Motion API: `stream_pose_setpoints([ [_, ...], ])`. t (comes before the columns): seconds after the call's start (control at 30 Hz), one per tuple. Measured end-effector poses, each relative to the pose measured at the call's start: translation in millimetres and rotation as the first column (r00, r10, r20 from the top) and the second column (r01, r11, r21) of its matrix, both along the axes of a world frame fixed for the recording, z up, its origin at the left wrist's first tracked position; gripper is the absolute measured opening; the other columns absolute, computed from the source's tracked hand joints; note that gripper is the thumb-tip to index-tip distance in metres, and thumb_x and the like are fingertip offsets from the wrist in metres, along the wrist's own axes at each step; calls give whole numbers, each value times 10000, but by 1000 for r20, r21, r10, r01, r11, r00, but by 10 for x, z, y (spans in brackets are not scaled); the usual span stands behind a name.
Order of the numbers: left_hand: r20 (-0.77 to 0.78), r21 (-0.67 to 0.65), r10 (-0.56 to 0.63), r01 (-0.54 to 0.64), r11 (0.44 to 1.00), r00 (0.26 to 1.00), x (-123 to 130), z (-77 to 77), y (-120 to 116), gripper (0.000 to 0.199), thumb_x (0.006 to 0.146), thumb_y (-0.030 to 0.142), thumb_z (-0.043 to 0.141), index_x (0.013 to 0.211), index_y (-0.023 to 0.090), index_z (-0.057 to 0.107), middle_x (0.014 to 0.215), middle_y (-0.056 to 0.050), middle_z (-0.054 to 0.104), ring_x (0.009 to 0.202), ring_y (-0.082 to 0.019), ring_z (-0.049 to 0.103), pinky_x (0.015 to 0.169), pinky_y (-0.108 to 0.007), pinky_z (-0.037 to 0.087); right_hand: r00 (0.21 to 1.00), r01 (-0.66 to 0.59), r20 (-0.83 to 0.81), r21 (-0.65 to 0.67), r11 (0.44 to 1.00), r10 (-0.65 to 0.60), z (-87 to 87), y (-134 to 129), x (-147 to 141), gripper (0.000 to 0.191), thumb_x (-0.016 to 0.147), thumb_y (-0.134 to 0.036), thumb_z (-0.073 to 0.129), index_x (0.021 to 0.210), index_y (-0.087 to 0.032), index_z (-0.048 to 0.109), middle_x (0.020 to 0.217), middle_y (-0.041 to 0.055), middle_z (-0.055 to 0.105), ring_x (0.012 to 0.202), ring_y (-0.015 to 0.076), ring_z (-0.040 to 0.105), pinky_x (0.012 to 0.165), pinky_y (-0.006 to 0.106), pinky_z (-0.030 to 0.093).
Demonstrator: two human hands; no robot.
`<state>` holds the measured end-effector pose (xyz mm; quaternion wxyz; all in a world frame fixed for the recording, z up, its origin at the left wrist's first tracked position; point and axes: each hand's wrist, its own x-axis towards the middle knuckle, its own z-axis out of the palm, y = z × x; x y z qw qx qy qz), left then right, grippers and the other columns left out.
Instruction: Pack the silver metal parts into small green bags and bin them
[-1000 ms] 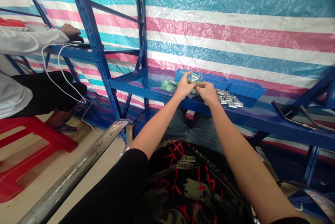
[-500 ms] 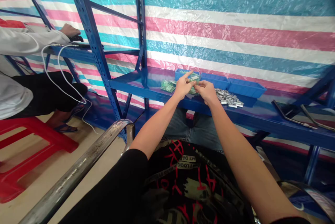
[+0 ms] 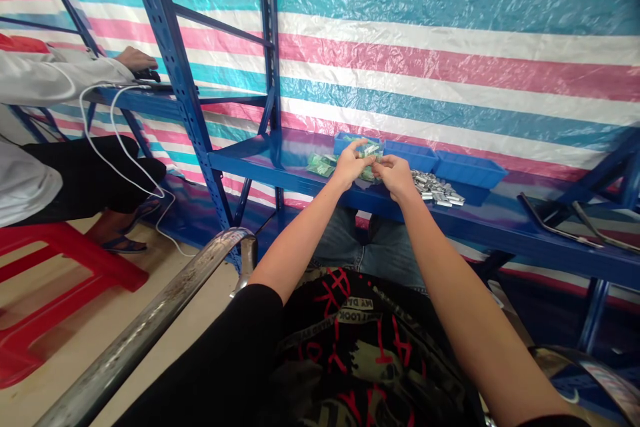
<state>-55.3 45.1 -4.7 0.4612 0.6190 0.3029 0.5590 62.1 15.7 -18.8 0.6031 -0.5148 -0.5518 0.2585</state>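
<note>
Clock centre taken where the fingertips meet, 12 pointing away from the wearer. Both arms reach forward over the blue shelf [image 3: 300,178] and converge: left forearm runs up from 7 o'clock, right forearm from 5, elbows apart. Left hand [image 3: 351,164] is partly curled, index finger extended along the far side of a small clear bag [image 3: 371,149] and thumb angled toward the right hand—bag gripped between them. Right hand [image 3: 395,176] has its fingers bent inward, thumb and forefinger pinching at the near right edge of the bag; exact contact too small to resolve. Hands nearly touch at the tips. Bag sits at 12, raised in front of the left blue bin [image 3: 341,140], with silvery contents showing. Green-printed packets [image 3: 321,164] lie at 9, beside the left hand. A loose pile of metal pieces [image 3: 438,188] lies between 3 and 4, just beyond the right hand. Middle blue bin [image 3: 413,156] at 2; right blue bin [image 3: 471,169] at 3. Farther off, near 10—a co-worker's hand [image 3: 134,58] rests on a dark object [image 3: 146,74].
</note>
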Motion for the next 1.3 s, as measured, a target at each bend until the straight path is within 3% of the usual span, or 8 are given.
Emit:
stream_pose_setpoints([
  [0.13, 97, -90, -66, 75, 993, 993, -32, 38, -47, 477, 748, 98, 680, 1202, 128, 537, 688, 29, 555, 609, -85, 529, 621, -213, 403, 998, -45, -48, -21, 999, 44, 67, -64, -18, 204, 669, -299, 626, 760, -123, 578, 641, 6, 574, 587, 91, 515, 609, 234, 416],
  [0.3, 130, -121, -57, 73, 990, 990, -51, 62, -78, 55, 826, 178, 617, 836, 124, 619, 723, 7, 603, 608, -62, 519, 596, -183, 378, 995, -73, -76, -39, 997, 70, 86, -74, 10, 178, 653, -288, 611, 717, -123, 595, 654, 19, 590, 594, 94, 530, 586, 223, 393],
  [0.4, 143, -121, -54, 72, 990, 988, -46, 70, -93, 72, 828, 149, 600, 760, 125, 590, 670, 15, 589, 568, -59, 506, 589, -183, 387, 995, -81, -67, -37, 996, 79, 71, -60, 26, 197, 637, -298, 625, 729, -124, 620, 659, 16, 588, 635, 105, 544, 591, 219, 383],
  [0.7, 158, -140, -80, 102, 985, 984, -39, 76, -94, 68, 817, 119, 601, 749, 121, 596, 673, 1, 591, 570, -61, 517, 580, -176, 410, 995, -58, -84, -18, 998, 57, 50, -42, 10, 212, 617, -294, 668, 728, -121, 616, 633, 12, 580, 620, 107, 525, 594, 232, 401],
  [0.9, 191, -187, -41, 78, 979, 981, -18, 64, -83, 45, 823, 141, 598, 794, 124, 566, 689, 3, 575, 594, -78, 546, 618, -210, 456, 988, -52, -142, 6, 999, 53, 63, -48, -24, 330, 601, -343, 706, 833, -139, 589, 657, -13, 584, 583, 81, 514, 612, 230, 449],
  [1.1, 214, -249, 121, -66, 966, 969, -37, 35, 100, 19, 842, 161, 547, 851, 145, 542, 711, 6, 533, 646, -77, 528, 647, -200, 448, 990, 30, -136, -100, 995, -43, 64, 92, -51, 239, 578, -282, 697, 705, -144, 549, 537, -11, 518, 488, 88, 465, 460, 219, 390],
  [1.2, 210, -259, 217, -159, 953, 953, -98, 25, 214, 57, 865, 184, 495, 903, 160, 531, 761, -10, 558, 752, -99, 555, 722, -213, 454, 989, 100, -95, -156, 983, -116, 175, 287, -49, 159, 605, -228, 650, 610, -151, 512, 494, 3, 473, 457, 95, 432, 401, 224, 336],
  [1.3, 182, -225, 246, -204, 953, 952, -169, 24, 259, 102, 878, 188, 462, 965, 179, 513, 843, -22, 586, 843, -114, 575, 771, -218, 456, 986, 154, -40, -164, 974, -163, 423, 573, -39, 93, 634, -178, 598, 638, -151, 510, 518, 8, 462, 481, 104, 448, 404, 226, 355],
])
